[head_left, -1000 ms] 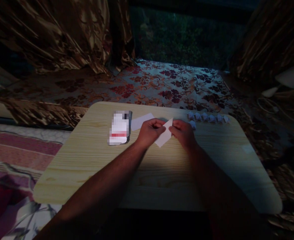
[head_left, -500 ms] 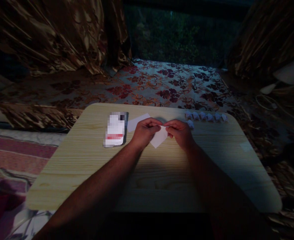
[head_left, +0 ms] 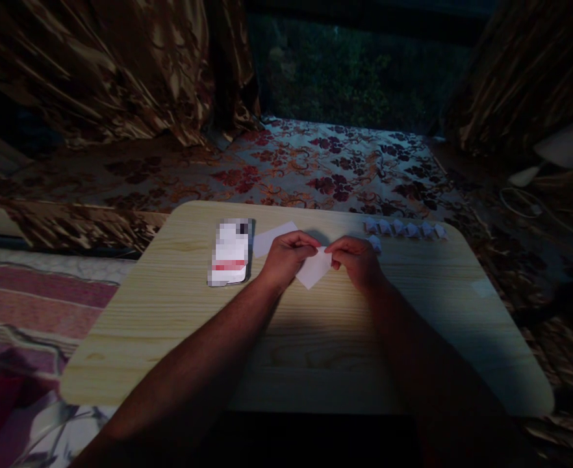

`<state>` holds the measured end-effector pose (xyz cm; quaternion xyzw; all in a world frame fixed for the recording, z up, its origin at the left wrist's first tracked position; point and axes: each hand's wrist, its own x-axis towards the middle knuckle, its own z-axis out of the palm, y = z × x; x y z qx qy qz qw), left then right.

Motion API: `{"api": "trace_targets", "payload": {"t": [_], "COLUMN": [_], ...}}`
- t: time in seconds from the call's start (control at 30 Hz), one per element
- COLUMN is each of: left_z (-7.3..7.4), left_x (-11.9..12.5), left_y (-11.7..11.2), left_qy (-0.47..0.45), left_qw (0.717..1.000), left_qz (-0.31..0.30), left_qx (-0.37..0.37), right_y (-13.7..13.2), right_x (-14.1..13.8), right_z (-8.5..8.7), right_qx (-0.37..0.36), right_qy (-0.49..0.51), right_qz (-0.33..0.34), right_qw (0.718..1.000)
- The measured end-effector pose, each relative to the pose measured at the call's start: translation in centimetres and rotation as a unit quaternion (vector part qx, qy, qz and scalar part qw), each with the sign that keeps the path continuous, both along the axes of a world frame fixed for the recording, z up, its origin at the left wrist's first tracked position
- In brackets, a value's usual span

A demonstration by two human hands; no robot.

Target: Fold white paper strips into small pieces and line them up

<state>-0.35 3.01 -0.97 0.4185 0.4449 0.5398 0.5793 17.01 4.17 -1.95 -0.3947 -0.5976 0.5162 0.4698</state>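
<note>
A small white sheet of paper [head_left: 312, 269] is held between my two hands above the wooden table, one corner pointing down toward me. My left hand [head_left: 289, 255] pinches its upper left edge with thumb and fingers. At the upper right corner, my right hand [head_left: 357, 259] grips it in a pinch too. Behind my left hand lies another white piece of paper [head_left: 271, 238] on the table. One small folded paper piece [head_left: 375, 244] sits just beyond my right hand, partly hidden by it.
Several small folded paper pieces [head_left: 406, 229] stand in a row along the far right of the table [head_left: 179, 325]. A phone [head_left: 230, 252], partly pixelated, lies left of my hands. Near the right edge is a pale scrap [head_left: 483, 288]. A patterned cloth ledge [head_left: 316, 162] borders the back.
The whole view has shifted slightly, so things appear a little further right. My right hand's fingers have drawn slightly away from my left hand's along the paper's top edge.
</note>
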Motion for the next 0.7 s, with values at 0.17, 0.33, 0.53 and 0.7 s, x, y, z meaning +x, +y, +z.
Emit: {"api": "trace_targets", "payload": {"t": [0.17,0.33,0.53,0.7], "left_z": [0.01,-0.06,0.06,0.22], "left_x": [-0.05,0.13,0.48,0.63], "left_y": [-0.16,-0.26,-0.32,-0.45], "left_qy": [0.025,0.060,0.018,-0.002], "left_qw": [1.000,0.998,0.997,0.995], "left_qz": [-0.010,-0.007,0.054,0.078], "left_qx": [0.014,0.021,0.048,0.057], "right_y": [0.04,-0.11,-0.53,-0.39], "right_x": [-0.01,-0.12,-0.64,-0.94], "right_z": [0.07,0.36,0.84,0.36], "right_qx": [-0.005,-0.008,-0.044,-0.010], "right_qy": [0.006,-0.011,0.018,-0.049], "right_qz": [0.005,0.005,0.010,-0.018], "right_qw": [1.000,1.000,0.999,0.999]}}
